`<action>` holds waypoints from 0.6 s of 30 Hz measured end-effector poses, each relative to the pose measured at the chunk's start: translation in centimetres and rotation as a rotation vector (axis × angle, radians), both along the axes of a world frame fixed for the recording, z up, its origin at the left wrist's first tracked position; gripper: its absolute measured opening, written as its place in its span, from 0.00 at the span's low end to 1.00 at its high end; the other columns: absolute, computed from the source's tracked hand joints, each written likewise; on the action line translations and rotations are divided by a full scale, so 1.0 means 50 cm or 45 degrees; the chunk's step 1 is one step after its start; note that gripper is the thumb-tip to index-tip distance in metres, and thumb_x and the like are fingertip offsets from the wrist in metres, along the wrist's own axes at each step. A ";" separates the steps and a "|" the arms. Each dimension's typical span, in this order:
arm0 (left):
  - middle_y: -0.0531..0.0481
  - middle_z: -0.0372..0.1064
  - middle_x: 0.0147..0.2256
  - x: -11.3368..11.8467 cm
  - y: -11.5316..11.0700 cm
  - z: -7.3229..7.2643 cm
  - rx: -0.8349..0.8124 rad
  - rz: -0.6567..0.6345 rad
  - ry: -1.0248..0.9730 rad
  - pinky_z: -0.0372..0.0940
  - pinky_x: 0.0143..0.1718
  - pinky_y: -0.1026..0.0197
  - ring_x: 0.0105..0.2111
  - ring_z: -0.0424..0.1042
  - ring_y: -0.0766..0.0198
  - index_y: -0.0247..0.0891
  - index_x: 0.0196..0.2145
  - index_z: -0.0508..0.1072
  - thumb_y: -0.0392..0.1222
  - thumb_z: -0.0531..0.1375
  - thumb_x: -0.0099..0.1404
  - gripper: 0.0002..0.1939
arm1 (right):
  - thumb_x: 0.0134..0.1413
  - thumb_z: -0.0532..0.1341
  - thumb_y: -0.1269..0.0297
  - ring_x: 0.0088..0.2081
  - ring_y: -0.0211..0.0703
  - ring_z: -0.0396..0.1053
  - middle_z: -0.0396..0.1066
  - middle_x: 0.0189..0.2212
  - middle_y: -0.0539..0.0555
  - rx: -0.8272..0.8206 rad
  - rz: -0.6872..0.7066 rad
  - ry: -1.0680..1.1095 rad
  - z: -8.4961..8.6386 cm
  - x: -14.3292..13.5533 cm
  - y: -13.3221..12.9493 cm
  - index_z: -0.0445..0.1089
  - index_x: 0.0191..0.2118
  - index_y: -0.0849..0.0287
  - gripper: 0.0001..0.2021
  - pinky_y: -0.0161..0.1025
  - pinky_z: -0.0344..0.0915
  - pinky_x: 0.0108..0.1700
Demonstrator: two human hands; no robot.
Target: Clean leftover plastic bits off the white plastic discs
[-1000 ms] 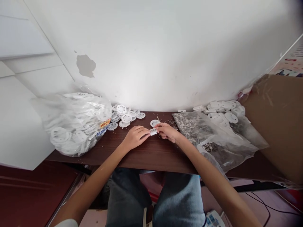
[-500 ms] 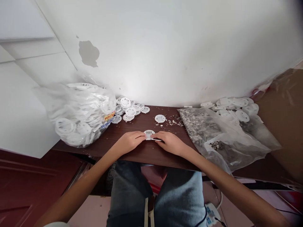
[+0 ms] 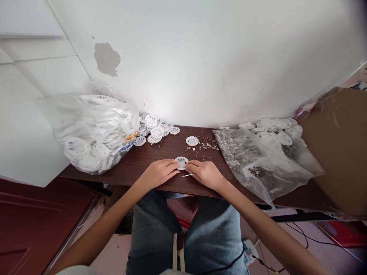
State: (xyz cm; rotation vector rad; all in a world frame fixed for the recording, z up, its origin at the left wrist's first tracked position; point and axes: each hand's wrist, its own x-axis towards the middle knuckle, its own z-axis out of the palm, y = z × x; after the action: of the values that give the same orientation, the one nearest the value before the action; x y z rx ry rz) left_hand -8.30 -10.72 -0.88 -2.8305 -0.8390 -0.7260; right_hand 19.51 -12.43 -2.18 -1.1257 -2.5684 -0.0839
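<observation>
A round white plastic disc [image 3: 181,163] with slots lies near the front of the table, between my hands. My left hand [image 3: 163,172] pinches its left edge with the fingers together. On the other side, the fingertips of my right hand [image 3: 205,173] touch the disc's right edge, beside a small dark spot on it. A thin, pale stick-like tool [image 3: 187,175] sticks out from under my right fingers, its tip pointing left below the disc. Another white disc [image 3: 192,141] lies flat behind, beside scattered small metal pieces [image 3: 210,144].
A large clear bag [image 3: 100,133] full of white discs stands on the left, with a loose disc pile [image 3: 157,132] beside it. To the right lie a plastic bag [image 3: 235,147] of small metal pieces, more discs [image 3: 275,124] and a cardboard box [image 3: 338,145]. A white wall [image 3: 195,68] rises behind.
The stick's tip has dropped from the disc's front edge to below it, apart from the disc. My right fingers have closed in on the disc's right edge. The view has shifted slightly.
</observation>
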 end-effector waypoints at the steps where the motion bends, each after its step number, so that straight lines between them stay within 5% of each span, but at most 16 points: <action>1: 0.46 0.80 0.52 0.001 -0.001 -0.001 -0.014 0.020 -0.003 0.73 0.57 0.53 0.52 0.80 0.56 0.41 0.51 0.76 0.43 0.57 0.79 0.10 | 0.78 0.53 0.61 0.42 0.42 0.76 0.78 0.50 0.58 0.008 0.003 -0.002 0.000 0.000 -0.002 0.76 0.57 0.52 0.16 0.34 0.65 0.38; 8: 0.46 0.80 0.45 0.016 -0.010 -0.007 -0.043 0.124 -0.035 0.74 0.50 0.55 0.46 0.81 0.56 0.41 0.49 0.75 0.47 0.58 0.79 0.10 | 0.79 0.51 0.60 0.39 0.40 0.74 0.78 0.46 0.57 0.112 0.021 0.018 0.009 -0.008 -0.010 0.77 0.50 0.55 0.16 0.34 0.61 0.36; 18: 0.45 0.79 0.45 0.033 -0.016 -0.010 0.088 0.097 -0.059 0.74 0.55 0.52 0.51 0.79 0.54 0.39 0.46 0.76 0.41 0.57 0.79 0.08 | 0.80 0.50 0.58 0.31 0.38 0.68 0.76 0.40 0.55 0.140 -0.083 -0.057 0.007 -0.030 -0.013 0.74 0.43 0.58 0.18 0.38 0.49 0.31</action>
State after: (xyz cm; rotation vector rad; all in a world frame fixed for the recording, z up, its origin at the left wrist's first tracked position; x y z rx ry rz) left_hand -6.68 -11.51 -1.36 -2.7150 -0.9049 -0.7964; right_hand 17.99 -13.09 -1.81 -1.1783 -2.5322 -0.2653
